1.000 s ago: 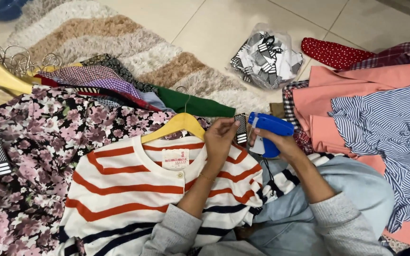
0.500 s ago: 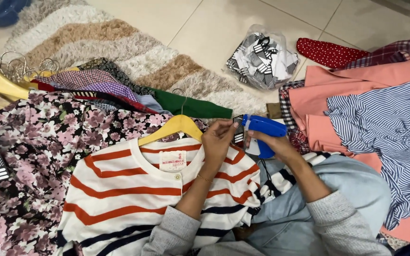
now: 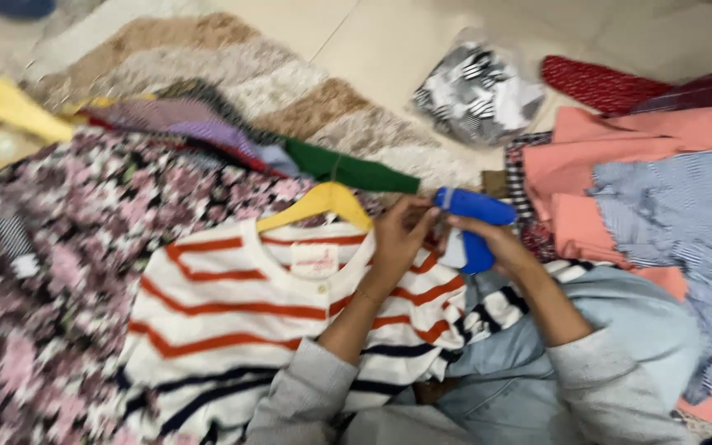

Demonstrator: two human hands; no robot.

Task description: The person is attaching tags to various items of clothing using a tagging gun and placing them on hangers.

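Right hand wrapped around blue tagging gun, gripping its lower handle; gun body pointing toward 9 o'clock, lying over the lap. Left hand just at 9 o'clock of the gun, fingertips pinched at the gun's tip, touching it; what sits between the fingers too blurred to tell. Both grey sleeves coming up from 6 o'clock.

Under the left hand: white shirt with red and navy stripes on yellow hanger, hanger hook at 12 o'clock of the shirt collar. Pale blue denim below the right forearm.

Containers: clear plastic bag at 12 o'clock of the gun, well apart, holding black-and-white striped fabric, lying on bare tile.

Outward: floral pink-and-black garment at 9 o'clock, overlapped by the striped shirt's edge; green garment and purple patterned pieces above it; shaggy beige rug at 11 o'clock. Salmon pink garment and blue striped shirt at 3 o'clock, just beside the right hand; dark red cloth at 1 o'clock.

Open room: bare tile floor at 12 o'clock only; cloth crowding every other side.
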